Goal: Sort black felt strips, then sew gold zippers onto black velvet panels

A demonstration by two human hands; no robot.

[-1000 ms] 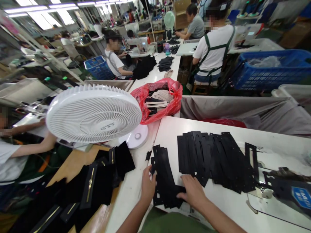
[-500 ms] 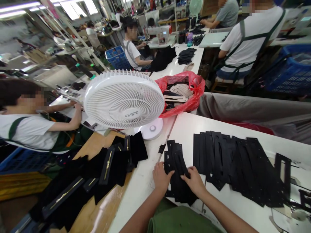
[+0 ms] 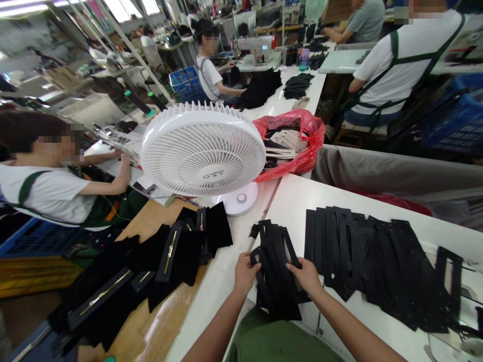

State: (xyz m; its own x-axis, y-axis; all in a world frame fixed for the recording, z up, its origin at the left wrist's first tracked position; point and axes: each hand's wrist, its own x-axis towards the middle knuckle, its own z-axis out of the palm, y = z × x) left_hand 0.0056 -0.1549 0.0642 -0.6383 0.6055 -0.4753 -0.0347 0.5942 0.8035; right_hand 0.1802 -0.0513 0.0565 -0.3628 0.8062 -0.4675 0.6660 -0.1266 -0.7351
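A small stack of black slotted strips (image 3: pixel 277 271) lies on the white table in front of me. My left hand (image 3: pixel 246 271) pinches a strip at the stack's left edge, its end bent up a little. On the right edge, my right hand (image 3: pixel 305 274) holds another strip between thumb and fingers. To the right spreads a larger overlapping row of black slotted strips (image 3: pixel 362 256). Black fabric pieces with gold zippers (image 3: pixel 168 254) lie on the wooden surface at the left.
A white fan (image 3: pixel 206 156) stands beyond my hands. Behind it is a red plastic bag (image 3: pixel 315 143) of cut pieces. Part of a sewing machine (image 3: pixel 471 347) shows at the lower right. A person (image 3: pixel 49 191) works at the left; other people sit farther back.
My left hand has taken hold of a strip at the stack's left edge and lifted its end. My right hand has spread a strip outward at the right side. The view has shifted slightly.
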